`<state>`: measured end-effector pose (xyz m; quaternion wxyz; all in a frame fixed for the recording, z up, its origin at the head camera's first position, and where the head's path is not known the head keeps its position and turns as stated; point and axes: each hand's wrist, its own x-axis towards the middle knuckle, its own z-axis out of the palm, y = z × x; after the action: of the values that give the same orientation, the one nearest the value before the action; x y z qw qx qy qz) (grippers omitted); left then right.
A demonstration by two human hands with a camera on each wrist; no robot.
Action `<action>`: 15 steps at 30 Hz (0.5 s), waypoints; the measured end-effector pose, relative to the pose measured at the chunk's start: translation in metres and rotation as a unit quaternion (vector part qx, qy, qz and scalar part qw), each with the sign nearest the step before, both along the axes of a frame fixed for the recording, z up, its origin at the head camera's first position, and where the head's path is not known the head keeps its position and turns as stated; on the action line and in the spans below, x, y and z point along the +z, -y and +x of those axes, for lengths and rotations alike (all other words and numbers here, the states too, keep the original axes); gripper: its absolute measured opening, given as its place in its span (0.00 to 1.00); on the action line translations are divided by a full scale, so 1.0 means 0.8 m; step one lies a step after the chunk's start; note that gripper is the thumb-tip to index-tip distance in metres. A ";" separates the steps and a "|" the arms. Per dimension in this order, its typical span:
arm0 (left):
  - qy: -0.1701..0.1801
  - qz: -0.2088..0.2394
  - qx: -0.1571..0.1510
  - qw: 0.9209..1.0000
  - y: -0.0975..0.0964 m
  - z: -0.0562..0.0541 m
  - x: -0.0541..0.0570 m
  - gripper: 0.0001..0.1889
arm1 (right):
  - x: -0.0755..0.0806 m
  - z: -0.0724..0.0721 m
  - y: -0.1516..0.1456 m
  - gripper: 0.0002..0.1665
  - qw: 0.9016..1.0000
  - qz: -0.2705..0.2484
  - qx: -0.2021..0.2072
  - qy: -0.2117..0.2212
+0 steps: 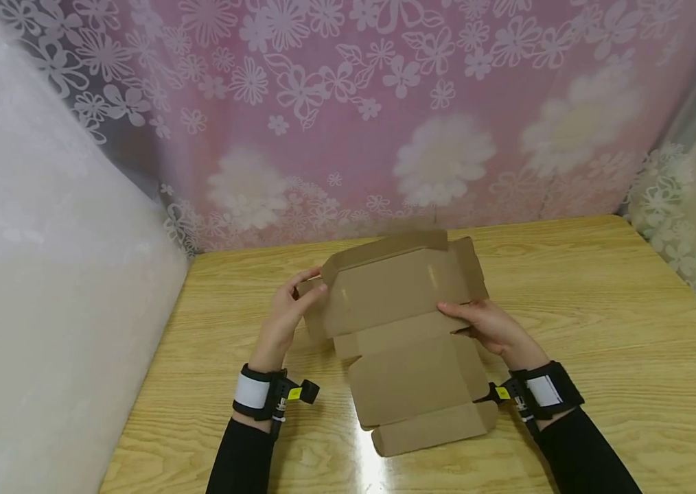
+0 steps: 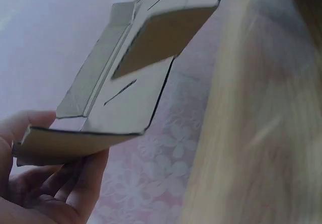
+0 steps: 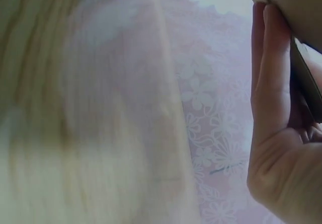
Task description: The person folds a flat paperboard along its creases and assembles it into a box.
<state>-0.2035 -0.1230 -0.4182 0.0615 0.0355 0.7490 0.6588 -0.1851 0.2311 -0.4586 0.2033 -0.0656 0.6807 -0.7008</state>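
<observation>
A wood-grain table (image 1: 620, 329) lies under cardboard (image 1: 394, 291), floral curtain (image 1: 354, 137) behind.

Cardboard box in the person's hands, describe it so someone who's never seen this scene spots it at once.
Find the wood-grain table below the pink floral curtain. Over its middle, the left hand and right hand hold an unfolded cardboard box between them. Its plain brown, creased panels and flaps set it apart from the yellowish table and flowered curtain.

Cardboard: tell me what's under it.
Below the cardboard is the wood-grain table; fingers of the left hand and right hand reach under its edges. The table patch it covers in the head view is hidden.
</observation>
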 end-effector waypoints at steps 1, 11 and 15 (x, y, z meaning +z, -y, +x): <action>-0.006 -0.010 -0.001 1.000 0.003 0.001 0.003 0.25 | -0.001 0.000 0.002 0.18 1.000 0.000 0.001 0.002; -0.017 -0.088 0.002 0.996 0.016 0.006 0.015 0.14 | -0.003 0.003 0.004 0.15 1.000 0.002 0.026 0.010; -0.034 -0.106 0.008 0.994 0.017 0.006 0.017 0.14 | -0.004 0.003 0.004 0.20 0.999 -0.004 0.036 0.031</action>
<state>-0.1985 -0.1365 -0.4047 0.0343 0.0454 0.8162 0.5749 -0.1827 0.2277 -0.4615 0.2491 -0.0688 0.6687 -0.6971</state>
